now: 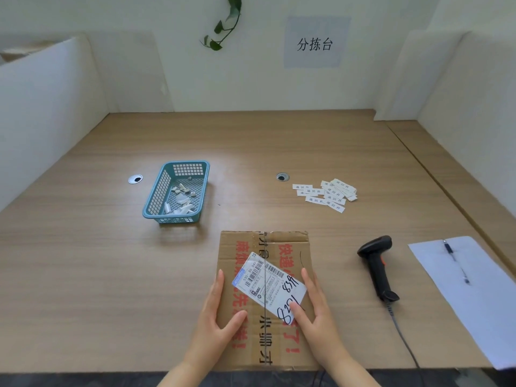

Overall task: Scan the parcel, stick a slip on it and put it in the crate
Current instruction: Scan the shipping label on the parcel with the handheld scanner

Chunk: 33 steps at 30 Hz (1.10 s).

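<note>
Currently I see left hand (215,311) and right hand (315,305) spread, fingers straight, against the sides of the cardboard parcel (265,333); between them, its shipping label (268,283) reads "530- DS 040".

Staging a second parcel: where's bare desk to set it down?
Free: front-left, left of the cardboard parcel; centre, between blue basket and label slips; back strip along the wall. Crowded: right side, with barcode scanner, paper sheet and pen.

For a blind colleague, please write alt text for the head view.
A left hand and right hand press the sides of a cardboard parcel on a desk. A scanner lies to its right; a blue basket and paper slips lie beyond.
</note>
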{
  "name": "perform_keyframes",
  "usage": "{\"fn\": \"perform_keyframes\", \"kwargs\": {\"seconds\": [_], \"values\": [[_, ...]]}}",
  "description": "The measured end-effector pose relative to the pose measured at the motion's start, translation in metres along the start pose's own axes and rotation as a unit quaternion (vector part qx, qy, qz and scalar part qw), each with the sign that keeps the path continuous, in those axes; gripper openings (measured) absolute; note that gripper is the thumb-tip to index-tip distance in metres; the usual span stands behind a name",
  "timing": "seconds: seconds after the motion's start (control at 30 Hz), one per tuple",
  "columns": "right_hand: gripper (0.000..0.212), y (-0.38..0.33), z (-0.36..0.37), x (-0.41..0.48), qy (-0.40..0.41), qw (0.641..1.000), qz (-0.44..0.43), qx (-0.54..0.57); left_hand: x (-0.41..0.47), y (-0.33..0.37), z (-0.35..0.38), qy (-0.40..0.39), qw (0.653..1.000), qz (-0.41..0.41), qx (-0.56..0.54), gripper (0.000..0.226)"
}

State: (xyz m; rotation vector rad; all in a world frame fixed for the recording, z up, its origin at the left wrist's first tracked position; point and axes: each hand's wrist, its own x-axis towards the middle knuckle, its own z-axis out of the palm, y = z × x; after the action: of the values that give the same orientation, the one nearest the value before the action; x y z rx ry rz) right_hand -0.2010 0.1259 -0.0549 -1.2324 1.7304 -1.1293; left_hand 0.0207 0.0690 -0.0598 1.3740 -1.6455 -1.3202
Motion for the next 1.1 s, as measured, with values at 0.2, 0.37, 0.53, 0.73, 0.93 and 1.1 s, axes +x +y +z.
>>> {"fn": "perform_keyframes", "kwargs": {"seconds": [0.2, 0.37, 0.53, 0.73, 0.93, 1.1], "values": [[0.078, 0.000, 0.000, 0.003, -0.001, 1.000, -0.003, -0.013, 0.001, 0.000, -0.002, -0.006, 1.000, -0.002, 0.022, 0.095], [0.079, 0.000, -0.001, 0.002, 0.001, 0.999, -0.007, -0.036, 0.001, 0.002, -0.003, -0.011, 1.000, -0.002, 0.026, 0.095], [0.071, 0.000, 0.000, 0.000, -0.002, 0.998, -0.017, -0.058, -0.002, 0.003, -0.004, -0.009, 1.000, 0.002, 0.030, 0.099], [0.065, 0.018, -0.041, 0.028, 0.093, 0.993, 0.003, -0.074, -0.003, 0.001, -0.003, 0.003, 0.999, 0.004, 0.047, 0.097], [0.073, 0.086, -0.125, 0.078, 0.095, 0.922, 0.187, -0.325, -0.003, -0.006, -0.004, 0.011, 0.998, -0.007, 0.061, 0.100], [0.078, 0.104, -0.143, 0.089, 0.054, 0.900, 0.215, -0.376, -0.006, -0.001, -0.002, 0.031, 0.998, -0.009, 0.056, 0.103]]}}
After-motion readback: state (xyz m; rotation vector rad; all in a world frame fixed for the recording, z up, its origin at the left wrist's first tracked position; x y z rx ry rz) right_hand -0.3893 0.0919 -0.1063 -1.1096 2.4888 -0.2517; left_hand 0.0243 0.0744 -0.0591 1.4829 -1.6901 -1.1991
